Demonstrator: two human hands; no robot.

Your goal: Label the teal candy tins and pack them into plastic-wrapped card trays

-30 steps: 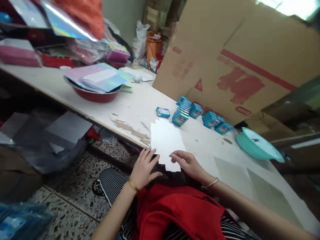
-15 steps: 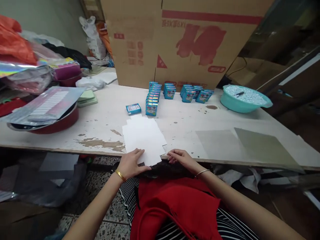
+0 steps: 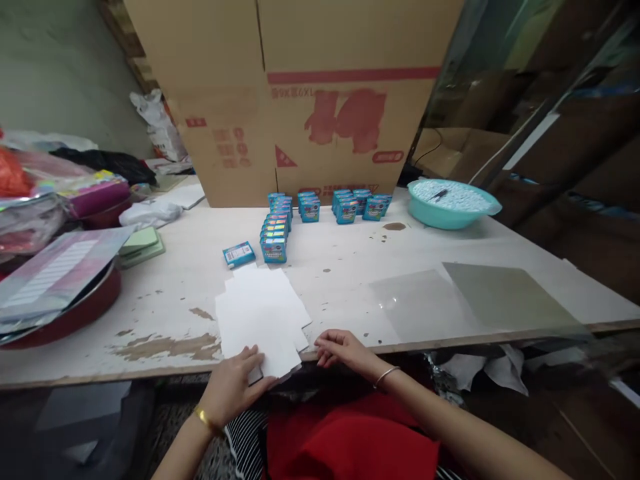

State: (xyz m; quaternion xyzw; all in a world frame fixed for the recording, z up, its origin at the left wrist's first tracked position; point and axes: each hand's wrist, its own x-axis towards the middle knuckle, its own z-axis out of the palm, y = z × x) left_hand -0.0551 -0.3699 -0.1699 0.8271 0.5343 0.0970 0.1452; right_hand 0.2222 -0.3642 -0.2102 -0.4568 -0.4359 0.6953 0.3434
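A stack of white die-cut card sheets [image 3: 263,313] lies at the table's front edge, its near end sticking out past the edge. My left hand [image 3: 235,380] grips its near left corner, fingers on top and thumb along the near edge. Just right of the stack is my right hand [image 3: 340,350], apart from the card, with curled fingers and thumb and forefinger together; nothing shows in them. Beyond the card, a small blue box [image 3: 239,255] lies flat beside a row of upright blue packets [image 3: 274,248].
More blue packets [image 3: 346,211] stand before a large cardboard carton [image 3: 240,100]. A turquoise basin [image 3: 447,215] of small pale pieces sits at the back right. Translucent sheets [image 3: 510,297] lie front right. On the left are a dark red basin [image 3: 95,307] and green pads [image 3: 143,243].
The view has tilted up and turned right, so everything sits lower and further left. My left hand stays at the card's corner; my right hand keeps its curled pose beside it.
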